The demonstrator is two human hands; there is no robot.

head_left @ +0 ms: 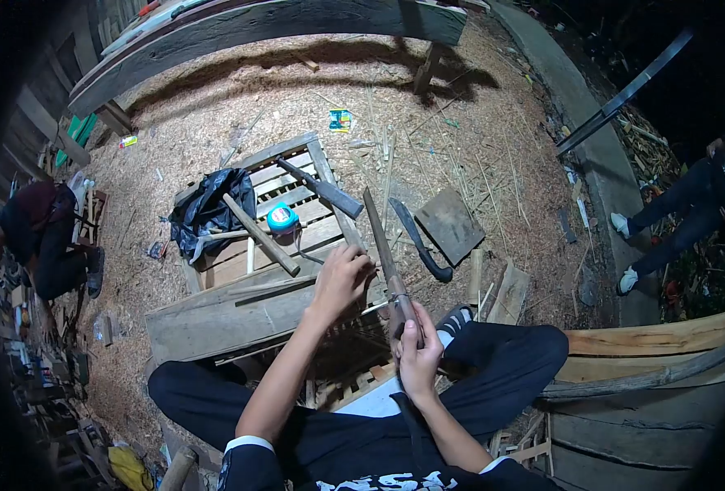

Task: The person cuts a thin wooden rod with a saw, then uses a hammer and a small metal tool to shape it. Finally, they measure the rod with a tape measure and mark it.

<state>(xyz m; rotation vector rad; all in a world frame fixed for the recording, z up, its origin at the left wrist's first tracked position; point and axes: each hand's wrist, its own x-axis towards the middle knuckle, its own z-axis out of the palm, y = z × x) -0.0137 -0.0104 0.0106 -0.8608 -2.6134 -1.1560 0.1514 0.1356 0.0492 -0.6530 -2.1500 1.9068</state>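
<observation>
My right hand [419, 352] is wrapped around the brown handle of a long, narrow-bladed knife [385, 245], its blade pointing away from me. Just left of the knife is my left hand [342, 282], fingers curled together; whatever they hold, if anything, is hidden. Beyond my left hand stands a low slatted wooden table [215, 327]. On it lie a teal tape measure [282, 218], a wooden stick-like handle [260, 236], a black plastic bag [215, 209] and a dark tool with a thick wooden body [323, 190]. A dark curved machete [420, 241] rests on the ground to the right.
A square board [450, 225] lies beside the machete. Wood shavings [281, 98] and thin strips cover the ground. A heavy bench [272, 41] stands at the back. One person [43, 229] crouches at left; another person [673, 213] is at right. Planks [649, 352] are at lower right.
</observation>
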